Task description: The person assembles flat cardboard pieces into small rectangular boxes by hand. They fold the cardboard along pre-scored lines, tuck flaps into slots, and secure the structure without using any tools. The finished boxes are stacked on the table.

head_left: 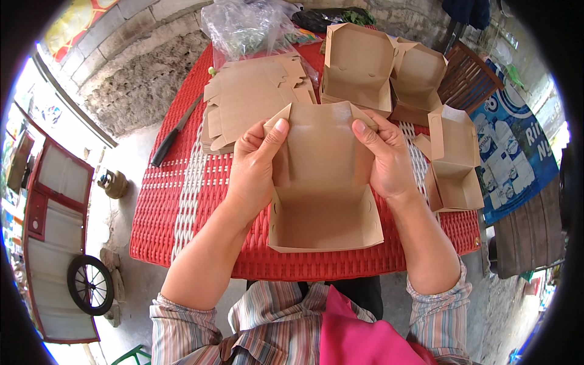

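Between my hands is a brown cardboard food box [322, 216], its base formed and its lid raised toward the far side. My left hand [258, 155] pinches the lid's left corner, thumb on the inner face and fingers behind. At the right corner, my right hand [383, 149] grips in the same way, with the folded side flap under its fingers. Just beyond lies a stack of flat unfolded box blanks [243, 91]. Formed boxes with raised lids stand farther right: a large box [358, 64], a second box [420, 76] beside it and another box [453, 155] nearer me.
All this rests on a red and white woven table [201, 213]. A black-handled knife [173, 137] lies by its left edge. Clear plastic bags [246, 30] sit at the back. A slatted wooden chair [468, 76] stands right; a wheeled cart [58, 237] stands left.
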A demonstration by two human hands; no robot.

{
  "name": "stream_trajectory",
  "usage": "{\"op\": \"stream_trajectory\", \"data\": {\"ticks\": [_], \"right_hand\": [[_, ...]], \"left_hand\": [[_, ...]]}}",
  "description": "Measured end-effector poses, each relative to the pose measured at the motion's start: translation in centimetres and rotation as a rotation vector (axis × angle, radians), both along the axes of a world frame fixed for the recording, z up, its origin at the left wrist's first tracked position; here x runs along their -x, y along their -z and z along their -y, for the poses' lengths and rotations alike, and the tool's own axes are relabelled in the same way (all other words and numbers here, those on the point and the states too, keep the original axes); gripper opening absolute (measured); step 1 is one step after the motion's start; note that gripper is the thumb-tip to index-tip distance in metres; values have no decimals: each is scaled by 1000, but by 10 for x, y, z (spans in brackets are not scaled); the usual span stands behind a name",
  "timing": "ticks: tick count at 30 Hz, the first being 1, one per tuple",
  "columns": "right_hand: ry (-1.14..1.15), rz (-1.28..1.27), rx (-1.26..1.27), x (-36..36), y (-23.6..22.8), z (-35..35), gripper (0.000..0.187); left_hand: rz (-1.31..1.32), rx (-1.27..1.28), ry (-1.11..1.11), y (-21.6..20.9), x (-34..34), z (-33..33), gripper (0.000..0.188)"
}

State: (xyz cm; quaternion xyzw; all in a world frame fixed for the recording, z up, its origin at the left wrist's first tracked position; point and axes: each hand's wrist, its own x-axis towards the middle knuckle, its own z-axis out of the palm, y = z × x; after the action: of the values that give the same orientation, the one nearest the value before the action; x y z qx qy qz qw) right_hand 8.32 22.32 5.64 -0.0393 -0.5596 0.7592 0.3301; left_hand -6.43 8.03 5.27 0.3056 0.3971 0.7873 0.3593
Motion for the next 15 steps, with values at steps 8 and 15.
{"op": "stream_trajectory", "data": {"ticks": [8,15], "right_hand": [[154,4,-147,0,2,11,20],[251,8,-251,-4,-4,22,27]], "left_hand": [[-110,13,-226,-3,-10,-2,23],[-285,-4,-276,-1,-10,6,32]]}}
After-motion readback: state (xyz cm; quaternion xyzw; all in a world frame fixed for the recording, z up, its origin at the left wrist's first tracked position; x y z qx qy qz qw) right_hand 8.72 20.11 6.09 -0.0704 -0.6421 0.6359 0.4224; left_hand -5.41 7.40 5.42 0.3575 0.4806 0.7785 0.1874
